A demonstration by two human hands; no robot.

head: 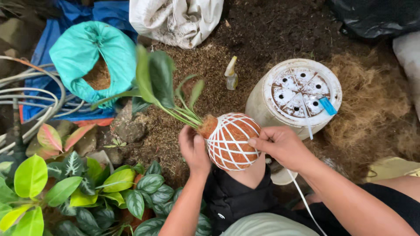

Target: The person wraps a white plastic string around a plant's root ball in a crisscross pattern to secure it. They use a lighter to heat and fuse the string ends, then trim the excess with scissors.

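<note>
Ground: outdoor potting spot, dark soil (280, 26) and brown coco fibre (372, 100) all over the ground, no desk, I'm just working over my lap.
Left hand: my left hand (194, 148) is curled around the top side of the moss ball (232, 140), right by where the stems come out.
Right hand: my right hand (282, 146) pinches the white string (306, 205) against the ball's right side, fingers closed tight.
Ball: round, orange-brown, netted in white string, held between both hands, plant (159, 81) leaning up-left.
Just behind: upturned white pot (293, 94) with drain holes, a blue clip (327, 105) on it.
Further out: small spray bottle (231, 74), teal sack (94, 59) of fibre, white sack (177, 19), leafy plants (87, 188) lower left.
</note>
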